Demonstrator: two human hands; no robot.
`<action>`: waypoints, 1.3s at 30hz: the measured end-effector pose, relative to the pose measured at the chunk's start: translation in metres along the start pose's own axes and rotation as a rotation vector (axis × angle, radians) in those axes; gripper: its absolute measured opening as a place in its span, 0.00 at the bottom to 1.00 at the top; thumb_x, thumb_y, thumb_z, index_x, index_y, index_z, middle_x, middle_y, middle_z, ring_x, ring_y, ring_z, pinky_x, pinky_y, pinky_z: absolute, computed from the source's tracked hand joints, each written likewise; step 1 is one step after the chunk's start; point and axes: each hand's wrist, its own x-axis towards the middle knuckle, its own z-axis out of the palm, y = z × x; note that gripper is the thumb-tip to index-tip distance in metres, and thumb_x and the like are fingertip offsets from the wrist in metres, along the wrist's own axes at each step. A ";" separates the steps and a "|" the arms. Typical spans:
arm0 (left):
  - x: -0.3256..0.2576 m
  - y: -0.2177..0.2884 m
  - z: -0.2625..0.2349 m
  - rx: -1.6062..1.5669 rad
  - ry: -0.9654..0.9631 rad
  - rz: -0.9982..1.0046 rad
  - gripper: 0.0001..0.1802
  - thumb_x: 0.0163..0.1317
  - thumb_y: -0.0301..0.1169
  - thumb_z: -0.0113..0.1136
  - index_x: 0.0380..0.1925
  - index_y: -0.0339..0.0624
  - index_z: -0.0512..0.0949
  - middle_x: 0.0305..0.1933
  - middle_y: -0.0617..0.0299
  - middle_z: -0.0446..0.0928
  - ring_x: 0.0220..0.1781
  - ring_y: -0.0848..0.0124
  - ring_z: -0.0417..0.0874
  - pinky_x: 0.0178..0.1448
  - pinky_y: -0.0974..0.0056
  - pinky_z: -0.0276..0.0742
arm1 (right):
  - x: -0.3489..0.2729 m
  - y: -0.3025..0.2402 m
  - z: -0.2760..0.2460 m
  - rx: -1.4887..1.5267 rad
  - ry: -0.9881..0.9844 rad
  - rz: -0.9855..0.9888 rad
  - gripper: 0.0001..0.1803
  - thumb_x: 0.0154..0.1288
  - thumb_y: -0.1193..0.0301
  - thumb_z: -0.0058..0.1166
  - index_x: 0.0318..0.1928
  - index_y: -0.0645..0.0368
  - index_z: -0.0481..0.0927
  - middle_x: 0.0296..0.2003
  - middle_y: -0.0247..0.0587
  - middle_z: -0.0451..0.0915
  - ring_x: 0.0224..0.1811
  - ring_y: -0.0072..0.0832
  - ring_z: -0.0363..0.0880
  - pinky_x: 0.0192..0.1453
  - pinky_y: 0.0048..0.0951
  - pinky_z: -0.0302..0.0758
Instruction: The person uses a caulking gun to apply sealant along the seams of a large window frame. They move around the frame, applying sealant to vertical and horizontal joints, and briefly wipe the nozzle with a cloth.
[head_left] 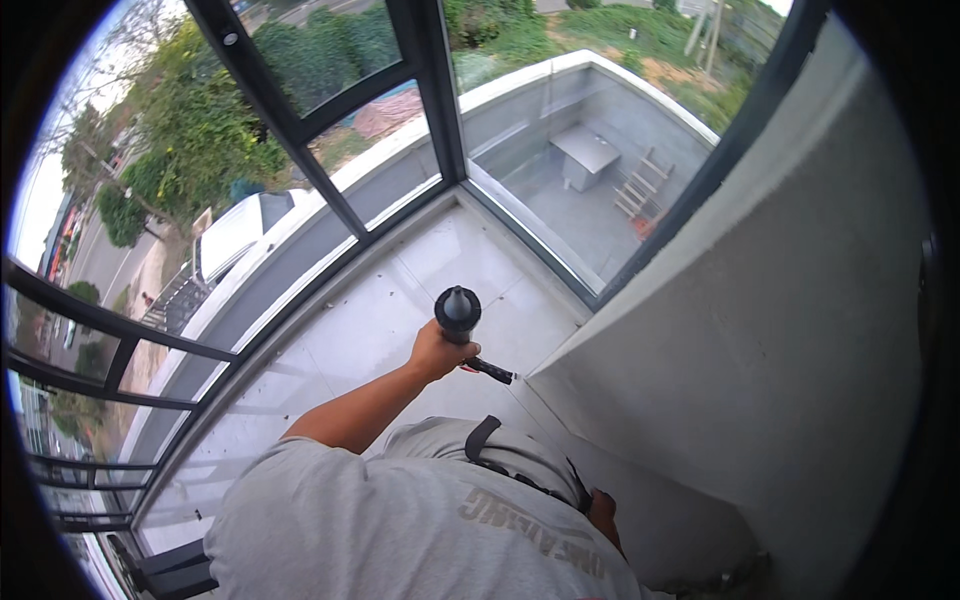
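My left hand (438, 352) is wrapped round the barrel of a black caulking gun (459, 312) in front of my body. Its grey cone nozzle (457, 298) points up toward the camera. From the barrel a black handle (490, 370) sticks out to the right, with a bit of red beside it. Down by my right hip hangs my right hand (603, 508), largely covered by my grey shirt. Its fingers do not show, so what it touches or holds is hidden.
Dark-framed windows (440, 100) run along the left and meet at a corner ahead. A grey plastered wall (760, 300) stands close on my right. Small bits of debris lie on the pale tiled floor (340, 330). Outside are a wooden ladder (640, 185) and a white car (245, 235).
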 end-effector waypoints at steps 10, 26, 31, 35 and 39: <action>0.041 -0.019 -0.088 -0.325 0.242 0.070 0.10 0.50 0.24 0.75 0.30 0.35 0.81 0.28 0.60 0.84 0.30 0.71 0.85 0.35 0.63 0.80 | 0.191 0.030 0.109 -0.627 -0.114 -0.409 0.19 0.64 0.60 0.62 0.36 0.67 0.84 0.31 0.47 0.85 0.32 0.39 0.84 0.38 0.40 0.80; 0.205 -0.019 -0.271 -0.761 -0.180 0.157 0.35 0.49 0.21 0.77 0.59 0.40 0.74 0.59 0.58 0.75 0.61 0.66 0.77 0.67 0.56 0.75 | 0.054 -0.472 0.373 -0.027 -0.258 -0.290 0.20 0.69 0.56 0.60 0.49 0.59 0.84 0.44 0.37 0.87 0.47 0.28 0.84 0.47 0.33 0.76; 0.263 0.018 -0.271 -0.928 -0.273 0.278 0.34 0.49 0.22 0.76 0.57 0.39 0.73 0.58 0.53 0.77 0.63 0.61 0.77 0.68 0.55 0.74 | 0.066 -0.542 0.414 -0.107 -0.379 -0.275 0.24 0.73 0.51 0.55 0.51 0.60 0.84 0.43 0.39 0.87 0.45 0.30 0.85 0.47 0.34 0.78; 0.313 0.046 -0.257 -1.021 -0.365 0.340 0.32 0.47 0.21 0.75 0.55 0.42 0.74 0.56 0.54 0.77 0.63 0.62 0.77 0.67 0.54 0.75 | 0.086 -0.579 0.433 0.095 -0.567 -0.048 0.35 0.75 0.41 0.48 0.55 0.63 0.81 0.41 0.48 0.87 0.40 0.38 0.87 0.45 0.38 0.82; 0.351 0.085 -0.257 -1.007 -0.418 0.379 0.30 0.49 0.21 0.72 0.55 0.40 0.75 0.55 0.59 0.78 0.60 0.67 0.78 0.67 0.57 0.72 | 0.107 -0.622 0.425 0.446 -0.955 0.025 0.30 0.78 0.45 0.44 0.59 0.60 0.77 0.39 0.51 0.85 0.34 0.39 0.85 0.39 0.38 0.82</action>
